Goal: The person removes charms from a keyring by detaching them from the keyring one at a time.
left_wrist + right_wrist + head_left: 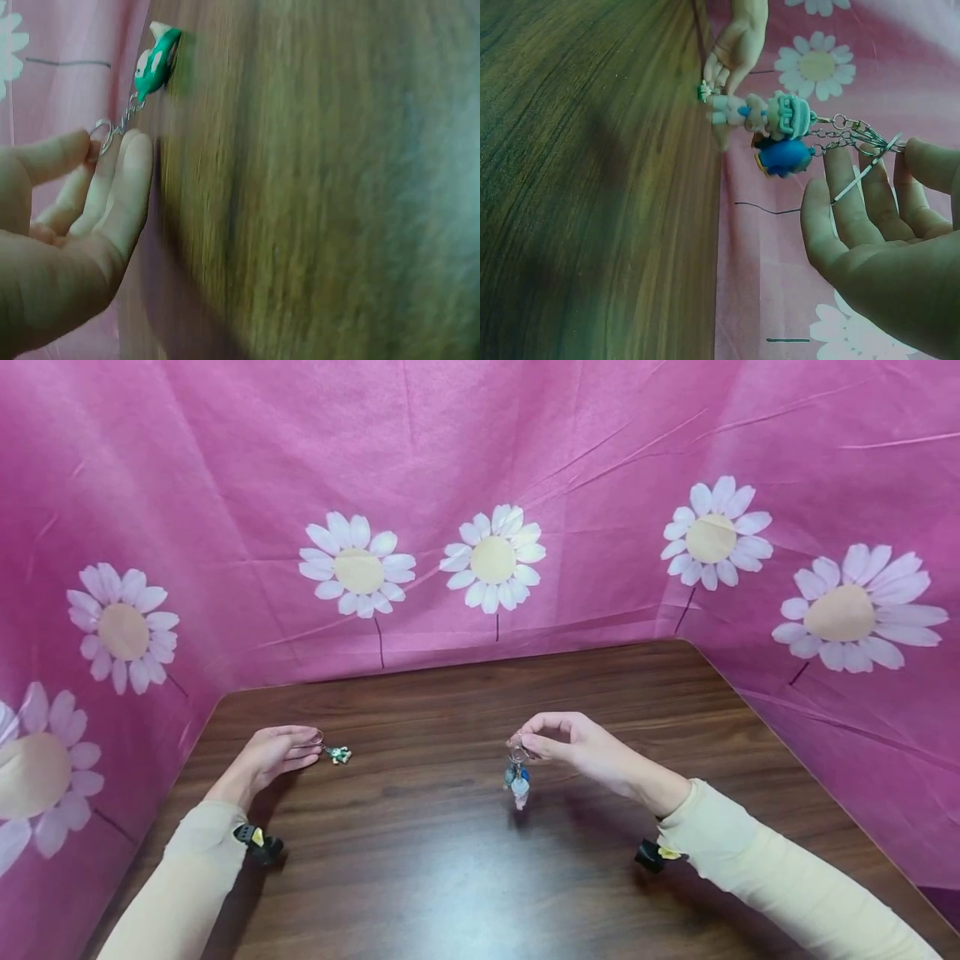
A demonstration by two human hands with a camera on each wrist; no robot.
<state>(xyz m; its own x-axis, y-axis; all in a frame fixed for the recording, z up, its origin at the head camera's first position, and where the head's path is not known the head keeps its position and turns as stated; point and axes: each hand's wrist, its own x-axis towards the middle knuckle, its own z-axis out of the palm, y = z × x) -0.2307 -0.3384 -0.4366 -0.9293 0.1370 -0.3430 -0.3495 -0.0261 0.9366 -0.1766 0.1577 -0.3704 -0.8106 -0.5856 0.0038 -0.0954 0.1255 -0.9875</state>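
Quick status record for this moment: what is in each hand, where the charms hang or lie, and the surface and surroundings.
left hand: pinches the ring of a small green keychain between thumb and fingers
green keychain position: its charm rests on the table, just past the fingertips
right hand: pinches the ring of a keychain bunch, raised above the table
keychain bunch: blue charm and a pale teal-and-pink figure on short chains, hanging clear of the wood
surface: dark wooden table
surroundings: pink daisy-print cloth on three sides
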